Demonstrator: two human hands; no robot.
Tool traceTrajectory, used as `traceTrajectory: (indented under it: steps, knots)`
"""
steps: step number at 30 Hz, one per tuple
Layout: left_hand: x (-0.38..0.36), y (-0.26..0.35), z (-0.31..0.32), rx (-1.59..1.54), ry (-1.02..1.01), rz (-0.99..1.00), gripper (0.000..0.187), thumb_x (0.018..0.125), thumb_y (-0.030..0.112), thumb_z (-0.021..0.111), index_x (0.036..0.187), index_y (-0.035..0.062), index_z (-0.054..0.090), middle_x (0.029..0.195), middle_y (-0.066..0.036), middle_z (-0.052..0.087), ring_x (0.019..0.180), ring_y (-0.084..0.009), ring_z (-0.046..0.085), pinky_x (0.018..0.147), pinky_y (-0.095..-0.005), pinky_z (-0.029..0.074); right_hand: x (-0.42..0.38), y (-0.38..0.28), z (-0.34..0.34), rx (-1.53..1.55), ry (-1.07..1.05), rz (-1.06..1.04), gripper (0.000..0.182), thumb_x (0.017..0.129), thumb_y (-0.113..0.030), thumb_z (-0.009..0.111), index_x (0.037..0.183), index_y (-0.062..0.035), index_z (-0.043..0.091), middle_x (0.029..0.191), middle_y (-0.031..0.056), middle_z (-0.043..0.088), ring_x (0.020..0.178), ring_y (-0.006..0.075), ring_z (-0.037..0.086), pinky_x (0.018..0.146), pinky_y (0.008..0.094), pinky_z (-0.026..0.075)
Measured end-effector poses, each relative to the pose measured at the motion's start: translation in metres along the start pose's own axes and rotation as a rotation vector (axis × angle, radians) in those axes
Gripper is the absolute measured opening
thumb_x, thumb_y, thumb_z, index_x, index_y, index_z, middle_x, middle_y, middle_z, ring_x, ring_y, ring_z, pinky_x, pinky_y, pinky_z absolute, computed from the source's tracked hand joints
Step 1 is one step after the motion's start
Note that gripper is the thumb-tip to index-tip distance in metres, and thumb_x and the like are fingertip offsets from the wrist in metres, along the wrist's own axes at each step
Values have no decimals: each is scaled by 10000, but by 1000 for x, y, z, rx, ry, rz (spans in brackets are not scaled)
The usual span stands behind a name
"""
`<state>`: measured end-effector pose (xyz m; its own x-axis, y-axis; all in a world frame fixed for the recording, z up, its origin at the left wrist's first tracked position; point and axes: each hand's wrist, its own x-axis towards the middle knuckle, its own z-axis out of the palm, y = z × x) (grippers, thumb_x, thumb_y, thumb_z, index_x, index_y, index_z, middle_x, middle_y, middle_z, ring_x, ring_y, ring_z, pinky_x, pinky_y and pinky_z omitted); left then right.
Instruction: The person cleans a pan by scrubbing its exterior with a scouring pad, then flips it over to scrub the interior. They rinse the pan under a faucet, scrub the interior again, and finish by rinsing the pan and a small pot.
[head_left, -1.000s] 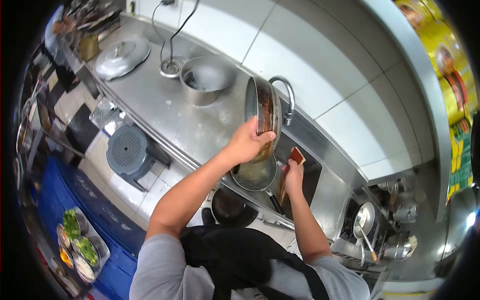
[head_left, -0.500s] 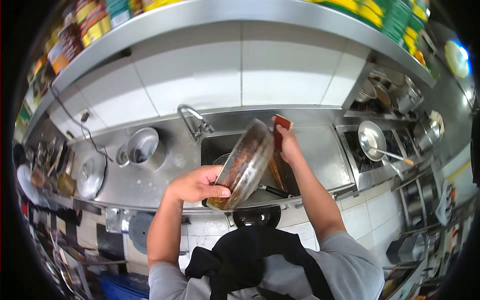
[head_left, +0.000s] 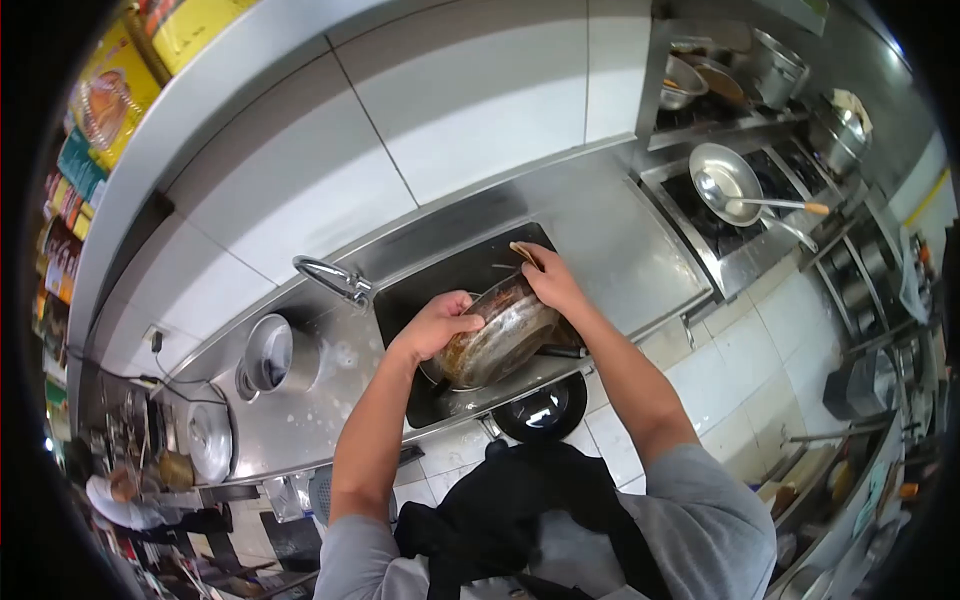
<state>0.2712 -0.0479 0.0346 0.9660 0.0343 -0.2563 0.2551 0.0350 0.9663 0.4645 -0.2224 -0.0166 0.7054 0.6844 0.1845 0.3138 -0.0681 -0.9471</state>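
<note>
Over the sink [head_left: 480,243], a metal pan [head_left: 505,345] is tilted on its side, its outside stained brown and streaked. My left hand [head_left: 440,325] is closed on the pan's rim at the left, thumb over the edge. A thin scrub sponge [head_left: 526,254], reddish-brown with a yellowish edge, is gripped in my right hand [head_left: 552,282] against the pan's upper right side. Part of the sponge is hidden by my fingers. Just right of the pan, a black handle [head_left: 562,351] sticks out over the sink's front edge.
The faucet [head_left: 335,278] rises behind the sink. A metal pot [head_left: 275,352] and a round lid [head_left: 209,442] are on the left counter. A black wok [head_left: 541,408] sits below the sink's front edge. Right, a pan with a ladle [head_left: 727,187] is on the stove.
My right hand has brought the sponge from beside the pan onto its side. The pan has tipped lower, more toward level. The view has swung round to the right.
</note>
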Motion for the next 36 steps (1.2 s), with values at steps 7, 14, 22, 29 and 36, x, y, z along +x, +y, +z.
traceTrajectory:
  steps: [7, 14, 22, 29, 36]
  knots:
    - [31, -79, -2, -38, 218, 8, 226, 933, 247, 718, 878, 40, 646, 795, 21, 621, 692, -87, 536, 664, -265, 446, -21, 7, 45, -418, 23, -18, 545, 842, -237, 633, 1360, -73, 586, 1258, 223, 653, 1150, 399, 627, 1038, 447, 471]
    - [-2, -190, 24, 63, 776, 141, 570, 1075, 441, 433, 868, -46, 644, 793, -79, 649, 730, -182, 544, 724, -357, 460, 15, 52, 46, -345, 59, 21, 585, 890, -180, 593, 1452, -50, 494, 1454, 213, 533, 1341, 360, 516, 1112, 391, 413]
    - [28, -176, 15, -101, 948, 65, 639, 1080, 431, 427, 713, -77, 553, 590, -158, 466, 592, -220, 388, 607, -450, 383, -53, -21, 117, -1145, -358, -502, 621, 912, -403, 604, 1440, -86, 526, 1013, 159, 649, 1048, 328, 610, 1154, 574, 291]
    - [34, -168, 21, -124, 926, 127, 562, 1060, 385, 462, 769, -73, 609, 712, -311, 559, 644, -460, 535, 667, -484, 450, -29, -9, 97, -1200, -328, -488, 460, 925, -242, 574, 1368, -124, 608, 1019, 147, 650, 1035, 347, 611, 1160, 555, 303]
    - [50, -164, 14, 40, 990, 156, 535, 1050, 376, 481, 782, -59, 637, 725, -304, 595, 695, -496, 573, 654, -501, 456, -33, -7, 118, -1085, -322, -499, 407, 893, -134, 521, 1261, 0, 634, 1174, 226, 675, 1082, 415, 609, 1133, 570, 305]
